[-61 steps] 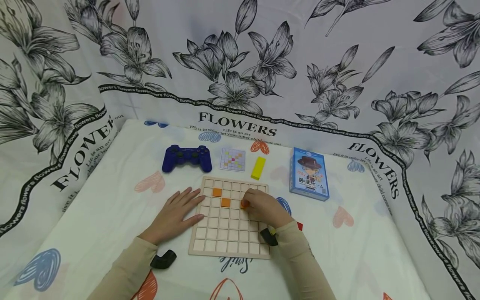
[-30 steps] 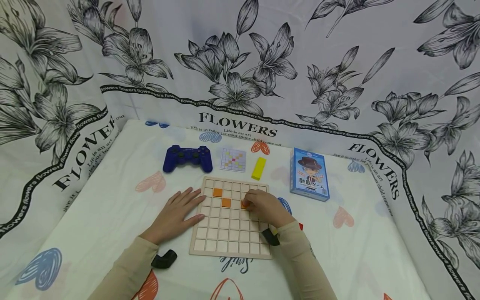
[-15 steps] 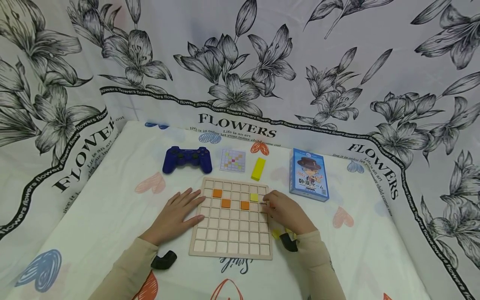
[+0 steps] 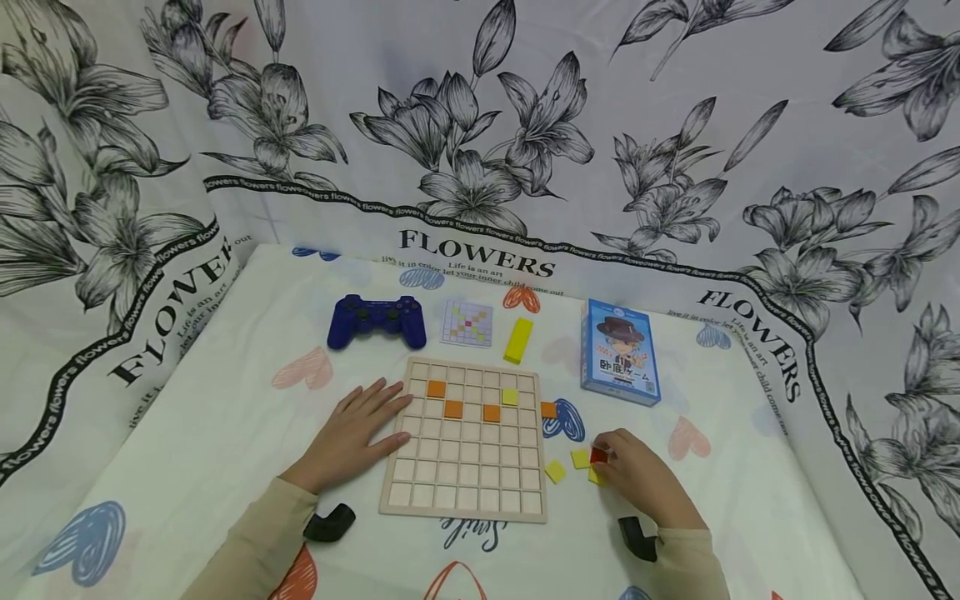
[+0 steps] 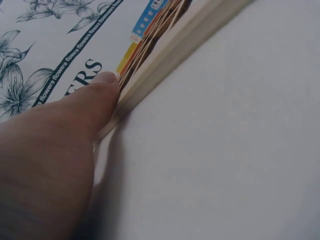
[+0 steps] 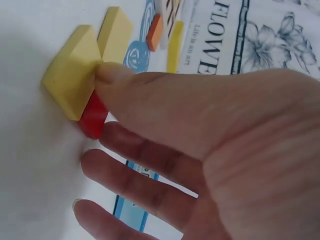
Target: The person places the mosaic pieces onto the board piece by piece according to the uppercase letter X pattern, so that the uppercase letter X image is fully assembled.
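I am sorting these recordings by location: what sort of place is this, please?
Probably a makeshift corner for tabletop games or filming; what lies beyond is hidden. Flower-printed cloth hangs behind and at the sides, a heart-printed sheet is spread flat, and a wooden grid board lies on it.

Lower half of frame: four orange square tiles (image 4: 453,409), four yellow square tiles (image 4: 510,397); one each: red tile (image 4: 597,456), wooden grid board (image 4: 465,452), navy gamepad (image 4: 377,322), printed card (image 4: 467,323), yellow bar (image 4: 518,340), blue box (image 4: 620,353)
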### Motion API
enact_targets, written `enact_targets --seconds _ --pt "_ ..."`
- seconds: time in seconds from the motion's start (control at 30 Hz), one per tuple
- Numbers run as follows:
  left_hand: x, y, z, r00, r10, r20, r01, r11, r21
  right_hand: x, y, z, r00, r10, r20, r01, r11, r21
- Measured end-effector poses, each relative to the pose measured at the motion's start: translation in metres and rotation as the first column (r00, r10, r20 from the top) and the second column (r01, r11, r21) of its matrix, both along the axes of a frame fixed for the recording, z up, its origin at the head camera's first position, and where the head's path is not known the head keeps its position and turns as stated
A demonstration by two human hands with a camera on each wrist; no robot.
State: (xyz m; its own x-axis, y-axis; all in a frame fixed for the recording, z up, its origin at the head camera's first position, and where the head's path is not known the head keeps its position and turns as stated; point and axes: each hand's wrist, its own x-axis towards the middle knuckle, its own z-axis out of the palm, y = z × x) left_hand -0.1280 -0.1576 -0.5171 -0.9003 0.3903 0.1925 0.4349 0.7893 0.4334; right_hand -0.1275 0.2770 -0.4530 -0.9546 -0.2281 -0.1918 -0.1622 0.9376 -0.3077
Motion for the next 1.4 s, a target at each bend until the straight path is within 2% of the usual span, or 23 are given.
enact_targets --seconds 0.23,0.57,0.93,1.13,1.3,1.4 --pt "0.000 0.000 0.000 1.000 -0.002 0.007 0.002 1.000 0.004 0.002 0.004 -0.004 0.999 0.021 -0.048 -0.022 1.000 -0.017" --pt "0.000 0.000 0.004 1.000 0.002 0.026 -0.002 1.000 -0.004 0.001 0.005 -0.007 0.998 0.006 -0.067 -0.007 1.000 -0.016" --pt "-0.001 0.000 0.002 1.000 -0.007 0.016 0.007 1.000 -0.008 0.001 0.009 -0.007 0.999 -0.039 0.021 0.039 0.999 -0.015" --pt "-0.001 0.000 0.002 1.000 -0.010 0.008 0.010 1.000 -0.003 -0.003 0.001 -0.001 1.000 0.008 -0.026 -0.008 1.000 0.003" --pt "-0.001 0.000 0.002 1.000 -0.004 0.010 0.004 1.000 -0.005 -0.013 -0.020 0.012 0.997 0.056 -0.057 -0.055 0.998 0.012" --pt "-0.001 0.001 0.001 1.000 -0.006 0.005 0.006 1.000 -0.002 -0.019 -0.036 0.020 0.990 0.114 -0.084 -0.112 0.993 0.031"
